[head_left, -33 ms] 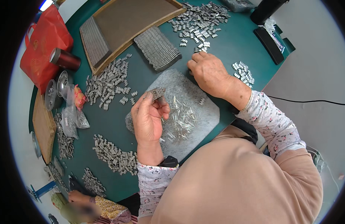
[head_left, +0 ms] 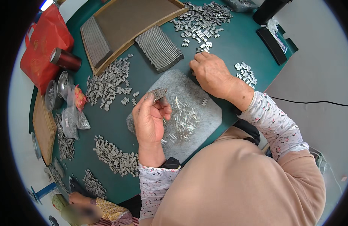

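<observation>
My left hand [head_left: 149, 122] is over the grey stone-like slab, thumb and fingers closed on a small strip of joined metal links [head_left: 159, 93]. Beneath it, many thin silvery pins [head_left: 184, 122] lie scattered on the grey slab [head_left: 209, 113]. One loose metal link [head_left: 204, 101] rests near the slab's right side. Farther off, my right hand [head_left: 211, 74] is above the slab's far right edge with its fingers curled in. A dark bit shows at its fingertips, too small to name. Just beyond those fingers lie loose toothed metal links [head_left: 202, 22].
A ribbed stack of link strips [head_left: 159, 49] stands beside a wooden-edged tray [head_left: 123, 45]. Piles of links [head_left: 115, 156] cover the left side. A red bag [head_left: 49, 49], dark red tumbler [head_left: 66, 59], black phone-like slab [head_left: 271, 46] and a co-worker's hand [head_left: 78, 197] are around the green table.
</observation>
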### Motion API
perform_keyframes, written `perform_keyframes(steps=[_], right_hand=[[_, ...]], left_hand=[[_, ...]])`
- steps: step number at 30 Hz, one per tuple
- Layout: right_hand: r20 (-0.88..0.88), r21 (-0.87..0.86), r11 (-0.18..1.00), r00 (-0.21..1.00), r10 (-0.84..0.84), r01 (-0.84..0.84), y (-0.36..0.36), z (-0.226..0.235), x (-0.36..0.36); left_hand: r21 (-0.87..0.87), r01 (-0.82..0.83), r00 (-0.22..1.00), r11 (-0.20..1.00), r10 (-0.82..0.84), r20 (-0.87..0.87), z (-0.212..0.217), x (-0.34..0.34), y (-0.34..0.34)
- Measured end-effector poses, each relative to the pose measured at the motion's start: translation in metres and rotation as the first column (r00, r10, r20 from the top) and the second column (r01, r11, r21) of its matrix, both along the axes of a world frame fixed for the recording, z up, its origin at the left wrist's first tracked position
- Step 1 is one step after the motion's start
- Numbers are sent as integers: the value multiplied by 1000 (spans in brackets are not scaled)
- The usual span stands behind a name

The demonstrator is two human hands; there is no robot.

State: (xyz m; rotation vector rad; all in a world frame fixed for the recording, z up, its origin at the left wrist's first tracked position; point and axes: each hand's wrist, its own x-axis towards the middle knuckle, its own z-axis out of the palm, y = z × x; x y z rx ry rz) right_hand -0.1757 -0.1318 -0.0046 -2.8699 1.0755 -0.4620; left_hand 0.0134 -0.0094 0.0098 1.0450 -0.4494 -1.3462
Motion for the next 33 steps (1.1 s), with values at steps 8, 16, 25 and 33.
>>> perform_keyframes(steps=[8, 16, 25, 33], right_hand=[[104, 86, 996, 994, -27, 18, 0, 2, 0], [604, 579, 739, 790, -106, -344, 36, 24, 24], [703, 650, 629, 652, -283, -427, 47, 15, 35], [705, 689, 557, 607, -367, -463, 49, 7, 37]], left_hand=[[-22, -1, 999, 1000, 0, -34, 0, 0, 1], [-20, -36, 975, 999, 40, 219, -6, -7, 4], [-71, -60, 980, 996, 73, 187, -4, -8, 3], [-79, -41, 979, 996, 56, 195, -7, -10, 4]])
